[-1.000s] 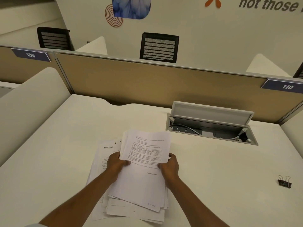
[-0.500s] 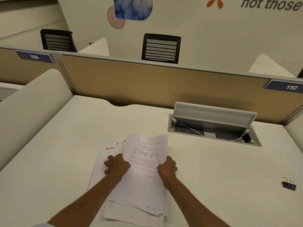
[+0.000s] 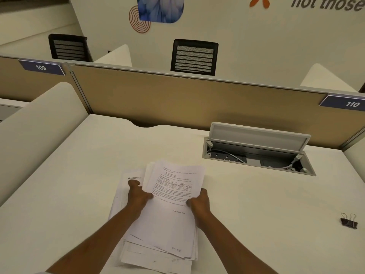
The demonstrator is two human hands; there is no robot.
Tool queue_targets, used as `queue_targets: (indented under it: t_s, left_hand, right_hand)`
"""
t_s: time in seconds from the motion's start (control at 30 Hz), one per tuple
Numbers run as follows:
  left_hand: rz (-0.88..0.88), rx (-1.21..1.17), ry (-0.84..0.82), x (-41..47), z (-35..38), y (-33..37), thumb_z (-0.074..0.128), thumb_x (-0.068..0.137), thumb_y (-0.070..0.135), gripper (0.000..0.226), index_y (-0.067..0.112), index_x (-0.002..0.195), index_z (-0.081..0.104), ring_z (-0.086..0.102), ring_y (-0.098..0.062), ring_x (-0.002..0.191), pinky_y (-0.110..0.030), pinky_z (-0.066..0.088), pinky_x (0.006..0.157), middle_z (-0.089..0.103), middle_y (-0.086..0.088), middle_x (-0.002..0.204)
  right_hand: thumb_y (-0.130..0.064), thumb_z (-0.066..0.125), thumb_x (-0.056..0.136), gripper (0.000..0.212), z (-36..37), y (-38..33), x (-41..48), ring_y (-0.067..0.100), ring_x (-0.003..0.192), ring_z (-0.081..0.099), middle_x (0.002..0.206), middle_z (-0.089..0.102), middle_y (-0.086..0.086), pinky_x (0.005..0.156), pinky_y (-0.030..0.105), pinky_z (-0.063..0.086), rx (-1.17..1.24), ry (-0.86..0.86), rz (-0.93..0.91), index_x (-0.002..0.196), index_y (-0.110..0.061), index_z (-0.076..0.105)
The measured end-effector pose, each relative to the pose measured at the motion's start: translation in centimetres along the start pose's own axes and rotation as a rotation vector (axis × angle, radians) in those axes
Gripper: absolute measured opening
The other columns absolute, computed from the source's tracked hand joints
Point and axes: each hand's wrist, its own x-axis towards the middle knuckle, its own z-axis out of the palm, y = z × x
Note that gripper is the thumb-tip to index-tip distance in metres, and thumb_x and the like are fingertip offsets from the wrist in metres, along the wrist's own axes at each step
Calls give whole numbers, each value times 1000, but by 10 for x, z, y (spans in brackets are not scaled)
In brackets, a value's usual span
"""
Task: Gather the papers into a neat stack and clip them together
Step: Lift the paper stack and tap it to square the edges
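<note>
A loose pile of printed papers (image 3: 167, 214) lies on the white desk (image 3: 69, 184), near the front edge and a little left of centre, its sheets fanned out and skewed so that corners stick out at the near end and along the left side. The left hand (image 3: 138, 194) presses down on the left side of the pile, thumb curled over the edge of the top sheets and fingers spread on a lower page that pokes out to the left. The right hand (image 3: 199, 203) clasps the right edge of the upper sheets, thumb on top and fingers tucked under. A black binder clip (image 3: 349, 222) sits on the desk well apart to the right, its wire handles up. Farther back on the right, an open cable tray (image 3: 256, 153) is sunk into the desk, its lid tilted up against the tan partition (image 3: 158, 99)
</note>
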Motion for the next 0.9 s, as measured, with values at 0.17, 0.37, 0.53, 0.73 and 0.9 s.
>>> queue_targets:
  t_s: [0.17,0.37,0.53,0.73,0.9]
  left_hand:
    - [-60,-203,-298,-6,-13,2,77,56,-13,45,-5,99,68,67,-43,95,-47,55,84,71,-25,103]
    - [-35,-318,-422,-25,-13,18,66,66,-21,41,-1,102,69,71,-39,92,-45,58,79,73,-21,104]
    - [45,-356,-512,-46,-9,35,66,73,-15,42,-1,112,64,70,-37,96,-44,59,78,73,-18,108]
    - [169,-398,-563,-71,7,58,70,71,-11,43,2,112,64,71,-34,98,-41,60,80,73,-15,109]
    - [249,-423,-637,-87,16,68,82,56,5,58,4,111,66,69,-36,99,-41,59,80,72,-16,110]
  right_hand:
    - [10,63,73,42,-4,3,0,32,90,69,104,71,13,77,46,59,130,-92,85,112,-4,62]
    - [7,60,80,33,-23,-7,-15,28,91,70,102,73,8,78,43,60,122,-130,-24,103,-15,68]
    - [4,67,78,38,-54,-20,-33,27,95,69,108,72,6,85,47,58,146,-117,-176,113,-11,64]
    - [-3,72,79,30,-82,-28,-54,25,87,72,106,72,5,78,45,60,198,-50,-340,105,-15,64]
    - [-8,77,66,39,-106,-30,-65,32,91,70,102,73,7,78,50,59,291,-26,-449,103,-14,65]
